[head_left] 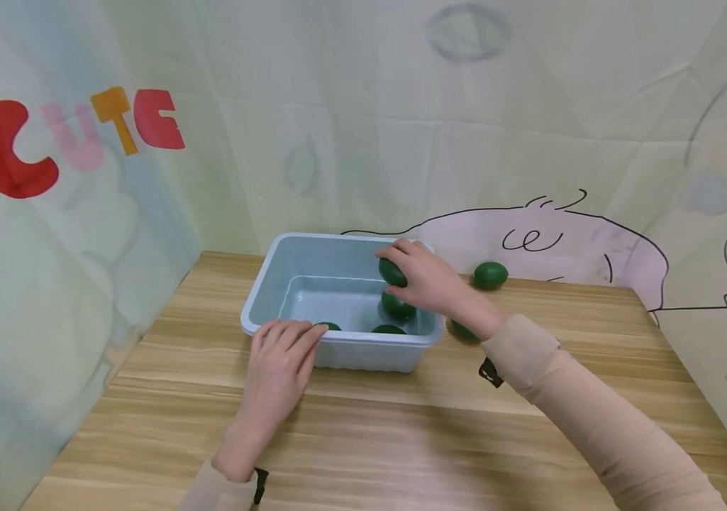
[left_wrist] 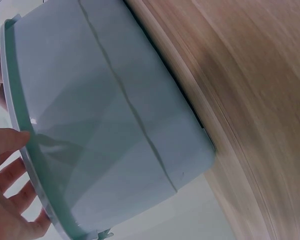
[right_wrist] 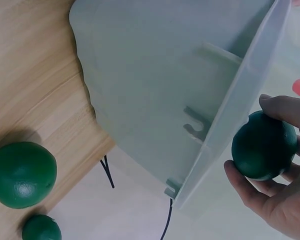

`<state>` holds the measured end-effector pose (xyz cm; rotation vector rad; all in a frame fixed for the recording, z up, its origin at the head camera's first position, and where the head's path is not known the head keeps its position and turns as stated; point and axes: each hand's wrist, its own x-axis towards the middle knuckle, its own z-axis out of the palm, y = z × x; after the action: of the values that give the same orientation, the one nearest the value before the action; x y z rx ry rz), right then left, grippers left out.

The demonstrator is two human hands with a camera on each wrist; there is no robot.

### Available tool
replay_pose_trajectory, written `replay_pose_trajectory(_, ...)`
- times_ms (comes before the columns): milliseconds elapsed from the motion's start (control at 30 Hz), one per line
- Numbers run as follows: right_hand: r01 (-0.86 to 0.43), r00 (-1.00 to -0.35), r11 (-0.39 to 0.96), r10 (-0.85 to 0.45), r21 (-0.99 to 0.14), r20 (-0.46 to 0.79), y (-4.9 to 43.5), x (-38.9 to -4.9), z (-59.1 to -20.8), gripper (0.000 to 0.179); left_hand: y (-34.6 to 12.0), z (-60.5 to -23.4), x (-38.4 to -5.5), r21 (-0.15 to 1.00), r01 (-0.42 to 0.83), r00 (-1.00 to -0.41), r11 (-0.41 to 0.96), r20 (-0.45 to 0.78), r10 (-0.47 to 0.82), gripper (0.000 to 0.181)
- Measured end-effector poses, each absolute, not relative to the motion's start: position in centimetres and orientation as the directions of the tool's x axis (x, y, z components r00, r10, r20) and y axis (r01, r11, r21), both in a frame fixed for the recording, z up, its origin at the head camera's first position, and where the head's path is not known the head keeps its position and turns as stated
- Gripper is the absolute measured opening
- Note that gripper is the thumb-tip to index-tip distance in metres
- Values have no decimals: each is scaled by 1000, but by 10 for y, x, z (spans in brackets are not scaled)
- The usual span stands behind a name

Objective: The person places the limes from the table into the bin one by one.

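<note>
Dark green limes and a pale blue plastic bin, handled on a wood-grain tabletop (head_left: 363, 433). The right hand (head_left: 427, 278) gripped one lime, the held lime (head_left: 391, 272), between thumb and curled fingers, the spread between them set by the width of the fruit. The held lime was above the interior of the bin (head_left: 363, 353), toward its right end. An inner lime (head_left: 399, 306) lay just below it inside the bin, and two further limes (head_left: 389, 330) showed partly behind the front rim. On the tabletop, to the right of the bin, were a rear lime (head_left: 489, 275) and a nearer lime (head_left: 464, 331), the latter partly covered by the right forearm. The left hand (head_left: 276, 365) pinched the front rim near its left corner, thumb outside, fingers over the edge. Judged by appearance, the held lime was light, firm and not fragile; its smooth, glossy skin was probably somewhat slippery and prone to roll, which favoured a hold across its widest part. The thin-walled bin seemed light and slightly flexible, best steadied by its rim.
</note>
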<state>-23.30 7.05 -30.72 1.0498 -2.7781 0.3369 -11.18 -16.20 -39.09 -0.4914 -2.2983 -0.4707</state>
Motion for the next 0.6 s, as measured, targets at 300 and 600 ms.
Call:
replay_pose_trajectory(300,-671,-740,729,-650,-135,175,64,-234,-302,54,-163,-390,-112,185,478,-660,859,721,212,24)
replay_pose_trajectory(600,-687,-723,717,-659,-119,205,62,-240,-306,45,-163,-391,-111,186,472,-668,862,714,212,24)
